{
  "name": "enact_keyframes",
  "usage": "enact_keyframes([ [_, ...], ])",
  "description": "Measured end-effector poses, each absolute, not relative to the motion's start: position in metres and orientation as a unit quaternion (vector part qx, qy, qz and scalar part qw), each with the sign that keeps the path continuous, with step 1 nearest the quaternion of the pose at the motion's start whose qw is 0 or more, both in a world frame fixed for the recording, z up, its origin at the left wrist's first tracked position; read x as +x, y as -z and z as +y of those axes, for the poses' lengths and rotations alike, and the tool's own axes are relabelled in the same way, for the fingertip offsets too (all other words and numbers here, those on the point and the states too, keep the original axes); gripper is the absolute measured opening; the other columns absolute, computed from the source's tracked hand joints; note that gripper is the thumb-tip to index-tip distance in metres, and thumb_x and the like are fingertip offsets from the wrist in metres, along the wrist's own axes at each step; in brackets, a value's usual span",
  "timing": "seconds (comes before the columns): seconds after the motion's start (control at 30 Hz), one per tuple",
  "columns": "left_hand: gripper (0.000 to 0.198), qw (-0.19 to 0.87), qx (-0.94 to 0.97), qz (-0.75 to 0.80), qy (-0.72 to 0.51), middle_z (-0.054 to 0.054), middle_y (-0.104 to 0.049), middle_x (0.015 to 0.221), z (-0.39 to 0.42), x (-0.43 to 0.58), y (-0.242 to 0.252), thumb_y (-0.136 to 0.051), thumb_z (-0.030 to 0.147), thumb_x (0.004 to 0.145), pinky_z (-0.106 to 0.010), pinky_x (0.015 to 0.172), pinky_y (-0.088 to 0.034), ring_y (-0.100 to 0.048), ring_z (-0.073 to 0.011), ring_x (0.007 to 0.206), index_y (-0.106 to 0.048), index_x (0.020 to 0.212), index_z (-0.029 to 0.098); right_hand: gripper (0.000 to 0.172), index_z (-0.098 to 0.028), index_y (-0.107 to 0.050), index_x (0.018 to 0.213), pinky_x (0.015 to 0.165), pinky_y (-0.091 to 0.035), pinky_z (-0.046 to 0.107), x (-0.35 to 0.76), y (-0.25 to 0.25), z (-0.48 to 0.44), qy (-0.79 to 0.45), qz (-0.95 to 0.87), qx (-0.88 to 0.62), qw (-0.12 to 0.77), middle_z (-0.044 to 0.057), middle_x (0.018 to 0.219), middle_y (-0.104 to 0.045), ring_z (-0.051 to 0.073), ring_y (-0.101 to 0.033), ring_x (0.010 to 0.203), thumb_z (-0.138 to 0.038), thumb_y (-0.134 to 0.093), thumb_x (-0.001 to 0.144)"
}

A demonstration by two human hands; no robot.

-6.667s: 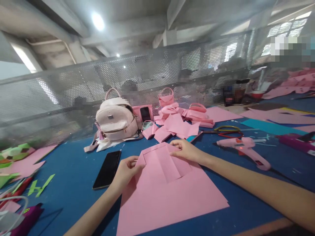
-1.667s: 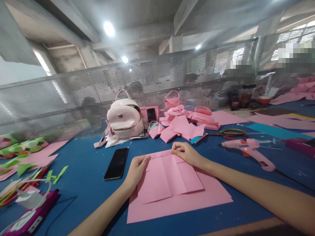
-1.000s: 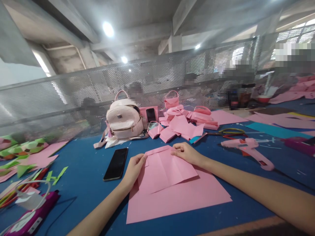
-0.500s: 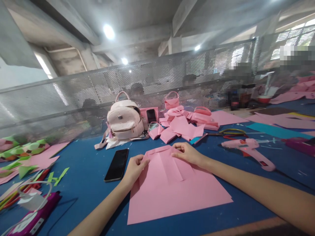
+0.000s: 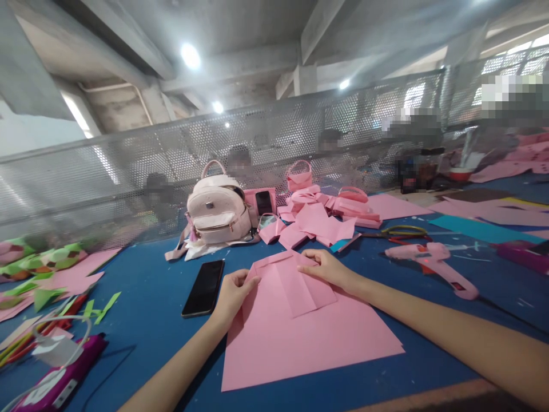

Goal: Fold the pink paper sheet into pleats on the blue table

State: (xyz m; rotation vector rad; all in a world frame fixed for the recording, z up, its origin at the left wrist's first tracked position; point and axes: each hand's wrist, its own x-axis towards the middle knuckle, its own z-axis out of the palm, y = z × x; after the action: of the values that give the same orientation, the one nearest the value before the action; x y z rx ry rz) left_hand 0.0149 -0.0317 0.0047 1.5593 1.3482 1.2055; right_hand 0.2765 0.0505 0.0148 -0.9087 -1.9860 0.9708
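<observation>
A large pink paper sheet (image 5: 309,340) lies on the blue table (image 5: 141,297) in front of me, its far part folded into creased flaps. My left hand (image 5: 234,290) pinches the sheet's far left corner, fingers closed on the paper. My right hand (image 5: 328,266) presses and pinches the folded far edge on the right, fingers curled on it. A narrow folded flap (image 5: 300,286) lies between the two hands.
A black phone (image 5: 203,280) lies just left of my left hand. A pink backpack (image 5: 217,209), folded pink paper bags (image 5: 319,217), scissors (image 5: 398,231) and a pink glue gun (image 5: 433,264) stand beyond. Green scraps (image 5: 38,269) and a magenta tool (image 5: 55,380) lie at left.
The near part of the folded paper, doubled up towards the hands 1.7 s ago, has come down flat; both hands have kept their hold on the far edge and shifted the creased flaps slightly.
</observation>
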Motion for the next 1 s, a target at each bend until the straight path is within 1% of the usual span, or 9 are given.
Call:
enact_keyframes([
  [0.17, 0.019, 0.374, 0.62, 0.518, -0.455, 0.0, -0.065, 0.087, -0.03, 0.015, -0.004, -0.066, 0.031, 0.089, -0.03, 0.067, -0.054, -0.064, -0.0145, 0.076, -0.064, 0.092, 0.013, 0.032, -0.019, -0.048, 0.069, 0.065, -0.037, 0.028, 0.276, -0.014, 0.051, -0.378, -0.775, -0.356, 0.361, -0.003, 0.07, -0.046, 0.017, -0.047, 0.07, -0.047, -0.065, 0.074],
  [0.33, 0.02, 0.347, 0.637, 0.525, -0.446, 0.002, -0.063, 0.08, -0.028, 0.013, -0.001, -0.068, 0.032, 0.088, -0.029, 0.066, -0.053, -0.062, -0.0139, 0.072, -0.064, 0.084, 0.012, 0.027, -0.02, -0.049, 0.069, 0.069, -0.039, 0.03, 0.275, -0.021, 0.046, -0.356, -0.782, -0.357, 0.365, 0.0, 0.074, -0.051, 0.019, -0.05, 0.073, -0.043, -0.064, 0.073],
  [0.47, 0.021, 0.34, 0.646, 0.523, -0.44, 0.002, -0.062, 0.079, -0.029, 0.013, 0.0, -0.066, 0.033, 0.089, -0.028, 0.064, -0.052, -0.061, -0.0132, 0.07, -0.063, 0.084, 0.013, 0.023, -0.02, -0.051, 0.07, 0.069, -0.039, 0.03, 0.274, -0.024, 0.043, -0.338, -0.794, -0.352, 0.363, 0.0, 0.074, -0.054, 0.02, -0.05, 0.073, -0.039, -0.064, 0.072],
  [0.53, 0.021, 0.34, 0.651, 0.517, -0.439, 0.003, -0.06, 0.077, -0.029, 0.014, -0.001, -0.066, 0.033, 0.089, -0.027, 0.062, -0.05, -0.059, -0.0122, 0.067, -0.062, 0.082, 0.013, 0.025, -0.02, -0.049, 0.069, 0.068, -0.037, 0.029, 0.274, -0.025, 0.041, -0.328, -0.797, -0.352, 0.365, -0.001, 0.074, -0.052, 0.019, -0.048, 0.072, -0.04, -0.063, 0.074],
  [0.6, 0.02, 0.341, 0.658, 0.509, -0.438, 0.003, -0.059, 0.074, -0.029, 0.015, -0.003, -0.067, 0.031, 0.087, -0.025, 0.06, -0.048, -0.058, -0.0117, 0.065, -0.061, 0.081, 0.013, 0.03, -0.021, -0.044, 0.067, 0.065, -0.034, 0.028, 0.274, -0.024, 0.038, -0.322, -0.799, -0.354, 0.364, -0.002, 0.071, -0.047, 0.017, -0.045, 0.069, -0.043, -0.059, 0.08],
  [0.7, 0.017, 0.345, 0.672, 0.492, -0.432, 0.002, -0.062, 0.077, -0.031, 0.018, -0.006, -0.071, 0.029, 0.081, -0.025, 0.063, -0.045, -0.059, -0.0135, 0.071, -0.063, 0.083, 0.014, 0.04, -0.021, -0.037, 0.063, 0.06, -0.029, 0.027, 0.274, -0.024, 0.035, -0.322, -0.804, -0.351, 0.357, -0.004, 0.065, -0.038, 0.014, -0.038, 0.063, -0.05, -0.049, 0.088],
  [0.77, 0.019, 0.347, 0.681, 0.484, -0.426, 0.001, -0.064, 0.08, -0.033, 0.021, -0.007, -0.072, 0.03, 0.078, -0.025, 0.066, -0.045, -0.059, -0.0151, 0.075, -0.064, 0.085, 0.014, 0.043, -0.021, -0.034, 0.062, 0.058, -0.026, 0.027, 0.273, -0.023, 0.034, -0.326, -0.807, -0.347, 0.35, -0.004, 0.064, -0.034, 0.013, -0.035, 0.061, -0.051, -0.047, 0.09],
  [0.87, 0.026, 0.343, 0.687, 0.485, -0.419, 0.002, -0.061, 0.073, -0.035, 0.023, -0.007, -0.066, 0.039, 0.084, -0.024, 0.062, -0.043, -0.057, -0.0136, 0.069, -0.063, 0.08, 0.014, 0.044, -0.021, -0.037, 0.059, 0.058, -0.026, 0.027, 0.273, -0.024, 0.034, -0.337, -0.811, -0.341, 0.335, -0.004, 0.061, -0.033, 0.013, -0.034, 0.06, -0.052, -0.048, 0.089],
  [1.0, 0.042, 0.328, 0.699, 0.491, -0.403, 0.006, -0.049, 0.059, -0.034, 0.019, -0.006, -0.055, 0.047, 0.094, -0.024, 0.054, -0.043, -0.051, -0.0096, 0.054, -0.056, 0.068, 0.015, 0.041, -0.02, -0.045, 0.061, 0.058, -0.029, 0.027, 0.271, -0.024, 0.034, -0.358, -0.818, -0.323, 0.314, -0.004, 0.061, -0.037, 0.014, -0.036, 0.061, -0.053, -0.05, 0.086],
])
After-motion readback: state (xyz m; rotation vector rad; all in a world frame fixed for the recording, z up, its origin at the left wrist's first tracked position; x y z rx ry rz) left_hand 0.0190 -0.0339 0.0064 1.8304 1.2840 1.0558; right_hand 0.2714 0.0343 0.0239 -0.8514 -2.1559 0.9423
